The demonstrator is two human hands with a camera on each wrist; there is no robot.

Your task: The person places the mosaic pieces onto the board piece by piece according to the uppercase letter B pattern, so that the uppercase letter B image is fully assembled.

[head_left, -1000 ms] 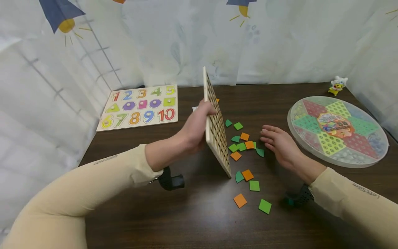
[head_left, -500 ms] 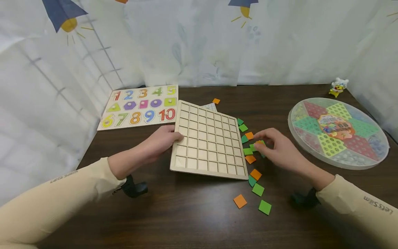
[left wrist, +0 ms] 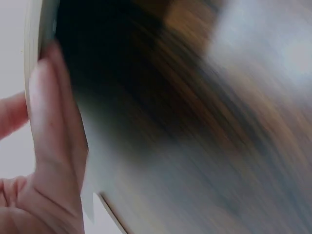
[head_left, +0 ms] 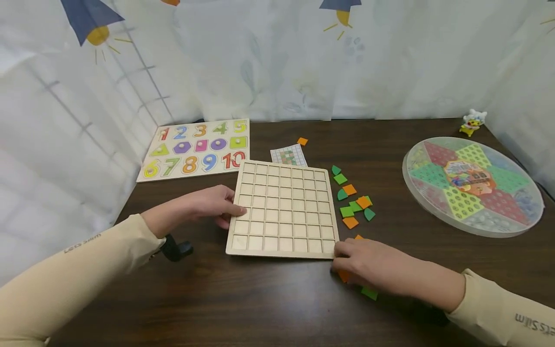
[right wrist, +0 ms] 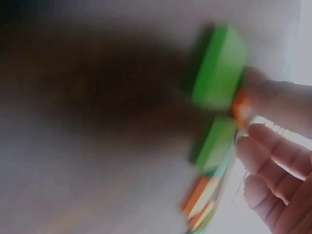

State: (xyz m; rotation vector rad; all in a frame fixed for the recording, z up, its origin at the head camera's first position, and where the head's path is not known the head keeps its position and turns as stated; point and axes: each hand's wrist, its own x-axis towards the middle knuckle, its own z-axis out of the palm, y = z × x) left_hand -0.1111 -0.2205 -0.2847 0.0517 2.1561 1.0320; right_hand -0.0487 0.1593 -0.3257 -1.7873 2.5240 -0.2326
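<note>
My left hand (head_left: pixel 218 205) grips a square wooden grid board (head_left: pixel 282 209) by its left edge, thumb on top of the face and fingers underneath. Rows of shallow square recesses cover the board, all bare. Seen from the left wrist, the board's pale edge (left wrist: pixel 36 44) runs along the fingers (left wrist: pixel 48 112). My right hand (head_left: pixel 373 265) is low at the board's front right corner, above an orange square tile (head_left: pixel 344 275) and a green square tile (head_left: pixel 370 293). Its fingers (right wrist: pixel 253 151) look loosely bent in the blurred right wrist view, beside green tiles (right wrist: pixel 219 68).
Several loose green and orange tiles (head_left: pixel 350 222) lie right of the board. Behind it are a printed pattern card (head_left: pixel 288 155) and one orange tile (head_left: pixel 302 141). A number puzzle (head_left: pixel 195 149) lies back left, a round Chinese checkers set (head_left: pixel 472 185) right, a small figurine (head_left: pixel 472 121) behind.
My left hand has turned the board from steeply upright to nearly flat, grid facing up, and brought it lower. The right hand has moved from the tile cluster toward the board's front right corner.
</note>
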